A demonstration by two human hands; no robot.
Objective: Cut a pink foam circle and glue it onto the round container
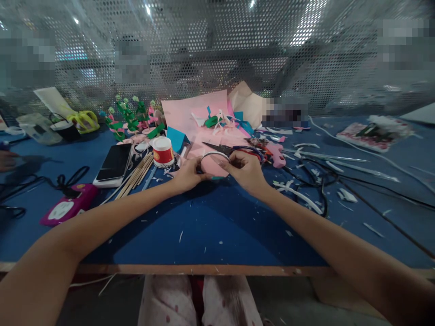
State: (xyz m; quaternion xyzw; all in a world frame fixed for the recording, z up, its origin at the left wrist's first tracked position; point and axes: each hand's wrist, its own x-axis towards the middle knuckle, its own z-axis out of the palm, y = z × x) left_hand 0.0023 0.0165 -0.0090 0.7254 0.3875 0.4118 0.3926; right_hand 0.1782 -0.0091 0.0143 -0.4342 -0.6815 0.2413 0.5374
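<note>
Between my two hands is a round thing with a thin whitish rim point(215, 153) and pink showing inside it; I cannot tell whether that is a disc or the paper seen through a ring. My left hand point(189, 174) grips its left edge, thumb in front. On the right edge, the fingers of my right hand point(246, 171) are pinched. Just behind lie scissors with dark blades point(217, 147), and a pink glue gun point(276, 155) rests to the right. A white-lidded red tub point(163, 151) stands left of my left hand. Pink paper point(190, 108) spreads at the back.
Left of me are wooden sticks point(136, 175), a phone point(114, 162) on a white box and a magenta power strip point(70, 204). Paper flowers point(131, 118) stand behind. Black cable point(322, 190) and paper scraps lie right. Another person's hand point(7, 160) shows far left.
</note>
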